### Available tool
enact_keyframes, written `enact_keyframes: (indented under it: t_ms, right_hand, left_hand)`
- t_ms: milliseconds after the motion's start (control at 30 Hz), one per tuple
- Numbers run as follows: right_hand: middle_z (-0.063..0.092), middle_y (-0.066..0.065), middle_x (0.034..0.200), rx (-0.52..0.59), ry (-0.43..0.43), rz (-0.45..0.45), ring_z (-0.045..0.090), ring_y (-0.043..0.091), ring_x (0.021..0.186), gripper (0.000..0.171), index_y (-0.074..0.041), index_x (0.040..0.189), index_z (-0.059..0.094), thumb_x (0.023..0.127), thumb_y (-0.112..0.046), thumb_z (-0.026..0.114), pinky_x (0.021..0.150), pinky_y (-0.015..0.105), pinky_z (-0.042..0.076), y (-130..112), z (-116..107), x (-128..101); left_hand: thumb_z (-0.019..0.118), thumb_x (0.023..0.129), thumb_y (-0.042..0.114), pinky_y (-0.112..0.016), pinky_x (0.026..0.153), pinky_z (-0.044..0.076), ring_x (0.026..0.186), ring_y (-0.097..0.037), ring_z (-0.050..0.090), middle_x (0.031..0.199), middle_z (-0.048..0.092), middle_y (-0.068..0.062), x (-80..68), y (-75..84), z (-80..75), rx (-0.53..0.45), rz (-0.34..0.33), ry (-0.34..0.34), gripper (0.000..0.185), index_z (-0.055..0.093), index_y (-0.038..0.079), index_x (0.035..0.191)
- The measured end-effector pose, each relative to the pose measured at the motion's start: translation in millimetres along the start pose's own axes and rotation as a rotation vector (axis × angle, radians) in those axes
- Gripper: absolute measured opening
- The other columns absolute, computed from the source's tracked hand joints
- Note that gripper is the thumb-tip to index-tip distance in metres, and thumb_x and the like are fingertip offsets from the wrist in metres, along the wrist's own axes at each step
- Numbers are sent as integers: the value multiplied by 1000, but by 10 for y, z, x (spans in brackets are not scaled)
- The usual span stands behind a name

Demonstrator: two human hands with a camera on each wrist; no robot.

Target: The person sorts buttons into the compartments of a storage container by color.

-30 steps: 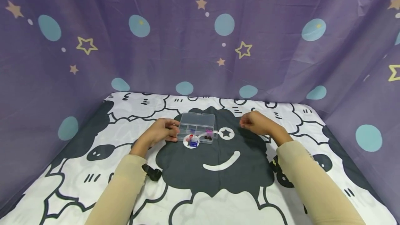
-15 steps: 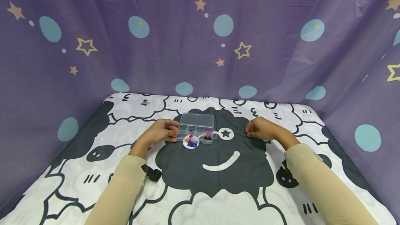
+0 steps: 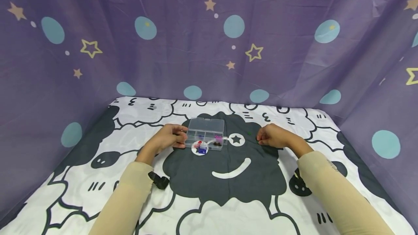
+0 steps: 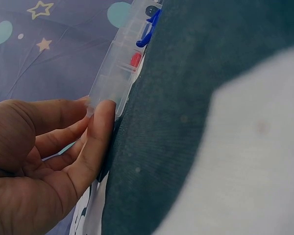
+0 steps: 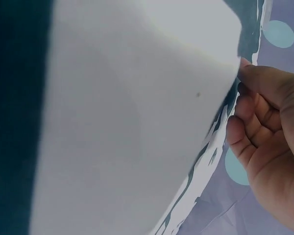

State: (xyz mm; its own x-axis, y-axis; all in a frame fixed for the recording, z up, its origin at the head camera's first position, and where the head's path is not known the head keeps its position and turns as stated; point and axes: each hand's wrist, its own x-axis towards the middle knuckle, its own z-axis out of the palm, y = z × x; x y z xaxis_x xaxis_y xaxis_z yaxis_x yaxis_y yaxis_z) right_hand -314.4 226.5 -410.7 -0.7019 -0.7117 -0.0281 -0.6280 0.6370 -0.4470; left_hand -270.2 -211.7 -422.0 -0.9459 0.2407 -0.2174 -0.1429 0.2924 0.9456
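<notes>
A clear plastic compartment box (image 3: 206,124) stands on the cloth with its lid raised. My left hand (image 3: 164,139) grips its left end between thumb and fingers, also seen up close on the box (image 4: 108,83) in the left wrist view. Small pink (image 3: 218,138), dark brown (image 3: 217,144) and red (image 3: 199,143) pieces show at the box, with a blue piece (image 3: 202,151) at its front. To the right, the fingertips of my right hand (image 3: 274,136) are down at the cloth, thumb near forefinger; I cannot tell whether they pinch something tiny. A tiny green piece (image 3: 249,133) lies left of that hand.
A cloth (image 3: 228,191) printed with black and white sheep covers the table. Behind it hangs a purple curtain (image 3: 196,64) with stars and blue ovals. The black strap device (image 3: 159,180) sits at the left forearm.
My right hand has moved a little right and down to the cloth, and the tiny green piece now shows beside it. The left hand and the box have stayed in place.
</notes>
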Motion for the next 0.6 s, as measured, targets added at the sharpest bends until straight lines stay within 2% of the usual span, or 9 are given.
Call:
enact_keyframes:
  t_ms: [333,600]
  right_hand:
    - [64,-7,75,14,-44,5,55,5,67,7,-7,89,71,94,-4,71,62,23,51,-4,-29,-13]
    - [61,-9,72,11,-40,-16,52,4,65,11,-7,87,71,94,0,68,60,22,48,-8,-15,13]
  left_hand:
    - [61,99,-7,-37,80,66,88,-23,71,113,61,-21,13,-3,-10,6,8,-4,46,52,-5,144]
    - [61,99,-7,-37,80,67,88,-24,71,113,60,-21,-7,6,-6,1,12,-5,46,52,-6,144]
